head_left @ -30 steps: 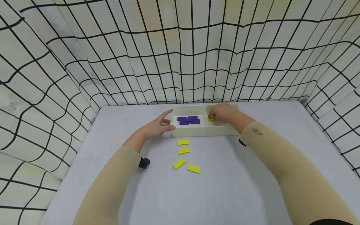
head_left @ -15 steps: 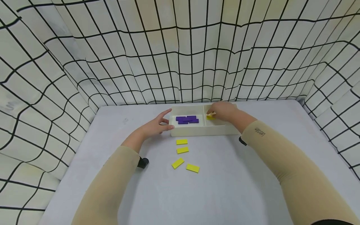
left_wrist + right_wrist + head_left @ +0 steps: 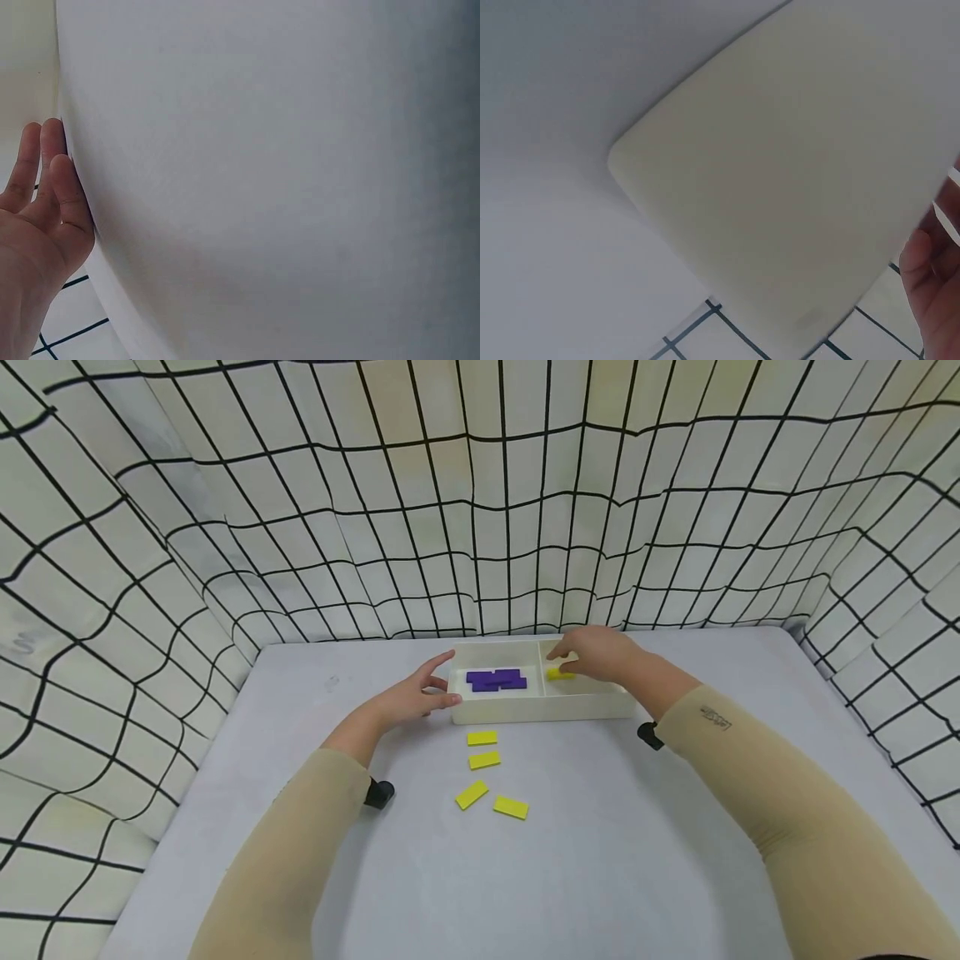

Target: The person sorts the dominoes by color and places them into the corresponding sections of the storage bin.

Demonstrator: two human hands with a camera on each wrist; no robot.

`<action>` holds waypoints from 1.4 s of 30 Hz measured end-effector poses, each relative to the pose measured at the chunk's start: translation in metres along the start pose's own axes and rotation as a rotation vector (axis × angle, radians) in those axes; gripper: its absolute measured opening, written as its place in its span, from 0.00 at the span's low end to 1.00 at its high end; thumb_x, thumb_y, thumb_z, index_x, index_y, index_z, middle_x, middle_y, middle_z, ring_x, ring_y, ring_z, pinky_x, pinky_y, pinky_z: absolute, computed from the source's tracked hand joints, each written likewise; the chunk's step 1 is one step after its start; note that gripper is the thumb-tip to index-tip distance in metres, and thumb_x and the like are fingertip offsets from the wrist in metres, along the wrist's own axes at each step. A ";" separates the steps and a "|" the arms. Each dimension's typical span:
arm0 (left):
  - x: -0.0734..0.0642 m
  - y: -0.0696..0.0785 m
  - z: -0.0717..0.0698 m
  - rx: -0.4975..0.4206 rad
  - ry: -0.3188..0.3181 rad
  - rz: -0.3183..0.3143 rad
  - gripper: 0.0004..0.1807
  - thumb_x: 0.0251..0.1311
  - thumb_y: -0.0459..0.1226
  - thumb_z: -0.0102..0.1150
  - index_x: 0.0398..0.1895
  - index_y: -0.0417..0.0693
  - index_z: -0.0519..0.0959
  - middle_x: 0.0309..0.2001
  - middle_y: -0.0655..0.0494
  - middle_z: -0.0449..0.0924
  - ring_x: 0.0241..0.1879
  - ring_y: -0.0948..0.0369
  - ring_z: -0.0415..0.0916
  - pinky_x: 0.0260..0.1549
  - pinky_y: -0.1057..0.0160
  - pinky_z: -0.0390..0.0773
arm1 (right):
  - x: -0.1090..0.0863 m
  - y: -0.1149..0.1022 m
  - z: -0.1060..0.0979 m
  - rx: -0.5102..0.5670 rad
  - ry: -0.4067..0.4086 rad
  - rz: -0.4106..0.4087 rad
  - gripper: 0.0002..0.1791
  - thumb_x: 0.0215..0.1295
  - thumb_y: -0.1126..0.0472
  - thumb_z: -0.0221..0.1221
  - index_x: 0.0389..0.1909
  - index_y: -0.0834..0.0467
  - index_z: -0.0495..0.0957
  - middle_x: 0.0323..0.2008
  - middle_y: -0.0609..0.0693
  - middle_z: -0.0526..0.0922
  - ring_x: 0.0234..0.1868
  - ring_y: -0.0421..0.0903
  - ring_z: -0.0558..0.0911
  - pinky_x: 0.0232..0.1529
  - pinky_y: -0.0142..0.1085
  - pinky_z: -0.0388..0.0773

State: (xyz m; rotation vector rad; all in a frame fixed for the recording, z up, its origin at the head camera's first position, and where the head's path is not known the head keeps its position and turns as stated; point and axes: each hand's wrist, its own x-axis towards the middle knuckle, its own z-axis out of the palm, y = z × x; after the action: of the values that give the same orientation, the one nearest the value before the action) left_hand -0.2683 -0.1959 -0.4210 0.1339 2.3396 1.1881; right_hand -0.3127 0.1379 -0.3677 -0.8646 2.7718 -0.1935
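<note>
A white two-compartment tray (image 3: 540, 709) stands near the table's back edge. My left hand (image 3: 408, 700) rests at its left end, fingers extended with thumb and fingertips at the rim. Over the right compartment hovers my right hand (image 3: 596, 654), its fingers apart just above yellow tiles (image 3: 557, 674) that lie against the divider. Part of that compartment is hidden behind the hand. Several purple tiles (image 3: 497, 680) lie together in the left compartment. In the right wrist view, the tray's pale outer wall (image 3: 765, 172) fills the middle, with the right hand (image 3: 934, 281) beyond its rim.
Several loose yellow tiles (image 3: 484, 760) lie on the white table (image 3: 600, 860) in front of the tray. Behind and on both sides, white walls carry a black net (image 3: 495, 527).
My right hand has let go of a yellow tile in the right compartment and risen slightly, its fingers spreading. My left hand stays at the tray's left end.
</note>
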 end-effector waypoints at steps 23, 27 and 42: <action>0.002 -0.003 0.000 0.012 -0.006 0.027 0.48 0.65 0.52 0.61 0.77 0.82 0.39 0.72 0.45 0.58 0.63 0.47 0.70 0.61 0.44 0.69 | -0.047 -0.035 -0.003 0.059 0.120 -0.165 0.18 0.64 0.54 0.67 0.55 0.45 0.84 0.44 0.42 0.84 0.33 0.41 0.77 0.36 0.34 0.77; 0.002 -0.002 0.000 0.011 -0.004 0.036 0.48 0.66 0.51 0.61 0.77 0.81 0.39 0.72 0.45 0.58 0.62 0.48 0.71 0.61 0.45 0.69 | -0.051 -0.048 0.001 0.061 0.098 -0.205 0.18 0.64 0.54 0.67 0.55 0.47 0.84 0.47 0.43 0.85 0.34 0.40 0.78 0.38 0.34 0.78; 0.002 -0.001 0.000 -0.011 -0.012 0.024 0.47 0.66 0.51 0.61 0.77 0.82 0.39 0.72 0.46 0.59 0.61 0.49 0.71 0.62 0.44 0.67 | -0.056 -0.088 0.029 0.072 -0.055 -0.346 0.19 0.62 0.55 0.69 0.54 0.48 0.85 0.46 0.44 0.85 0.43 0.43 0.81 0.43 0.32 0.78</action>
State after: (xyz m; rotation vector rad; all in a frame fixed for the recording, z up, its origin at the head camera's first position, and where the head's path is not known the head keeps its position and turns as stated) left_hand -0.2697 -0.1959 -0.4222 0.1650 2.3264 1.2078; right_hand -0.2123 0.0966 -0.3686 -1.3042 2.5285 -0.3198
